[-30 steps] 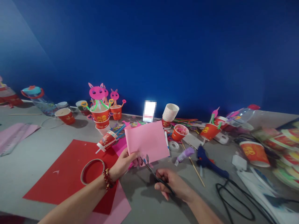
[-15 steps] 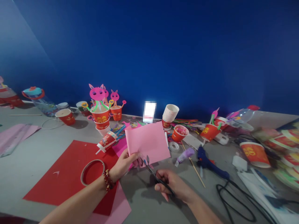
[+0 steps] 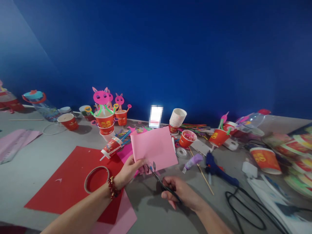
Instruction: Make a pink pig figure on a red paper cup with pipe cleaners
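Observation:
A light pink paper sheet (image 3: 154, 148) is pinched at its lower left corner by my left hand (image 3: 130, 170), which wears a red bead bracelet. My right hand (image 3: 179, 191) is closed round the handles of dark scissors (image 3: 159, 180). The scissor blades are parted at the paper's lower edge, close to my left fingers. Small crumpled pink pieces show just below my left fingertips. Under my left forearm lie a red sheet (image 3: 60, 178) with a tape ring (image 3: 86, 188) on it and another pink sheet (image 3: 128, 211).
Pink animal figures (image 3: 101, 97) stand in red cups at the back left. Stacked cups (image 3: 177, 117) and a cup of pink scraps (image 3: 188, 138) are behind the paper. To the right lie a glue stick (image 3: 193, 161), a wooden stick (image 3: 206, 180), a blue glue gun (image 3: 219, 172) and black cable (image 3: 243, 208).

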Demonstrator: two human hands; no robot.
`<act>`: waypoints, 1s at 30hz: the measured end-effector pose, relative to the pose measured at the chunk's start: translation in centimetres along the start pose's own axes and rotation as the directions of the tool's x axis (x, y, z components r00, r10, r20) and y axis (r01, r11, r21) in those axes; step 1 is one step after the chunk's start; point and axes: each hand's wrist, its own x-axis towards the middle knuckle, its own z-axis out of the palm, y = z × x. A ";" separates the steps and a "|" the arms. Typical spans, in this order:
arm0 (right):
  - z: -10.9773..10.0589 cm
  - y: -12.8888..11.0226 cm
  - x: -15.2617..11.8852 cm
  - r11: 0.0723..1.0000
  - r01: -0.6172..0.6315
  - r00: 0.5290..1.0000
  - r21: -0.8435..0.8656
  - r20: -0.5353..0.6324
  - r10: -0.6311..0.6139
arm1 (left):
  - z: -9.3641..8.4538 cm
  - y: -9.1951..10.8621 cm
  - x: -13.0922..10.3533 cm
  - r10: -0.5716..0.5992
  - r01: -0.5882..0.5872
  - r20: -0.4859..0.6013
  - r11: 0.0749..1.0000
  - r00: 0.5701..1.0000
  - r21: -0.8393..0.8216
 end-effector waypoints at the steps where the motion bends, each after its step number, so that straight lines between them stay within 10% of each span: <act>1: 0.0 0.0 0.0 1.000 0.000 1.000 0.001 0.002 0.000 | 0.0 -0.1 0.0 0.001 -0.001 0.009 1.000 1.000 -0.003; 30: -0.1 0.1 0.0 1.000 0.001 1.000 -0.008 -0.022 -0.001 | -0.6 -1.4 0.3 0.033 -0.031 0.049 0.999 0.998 -0.043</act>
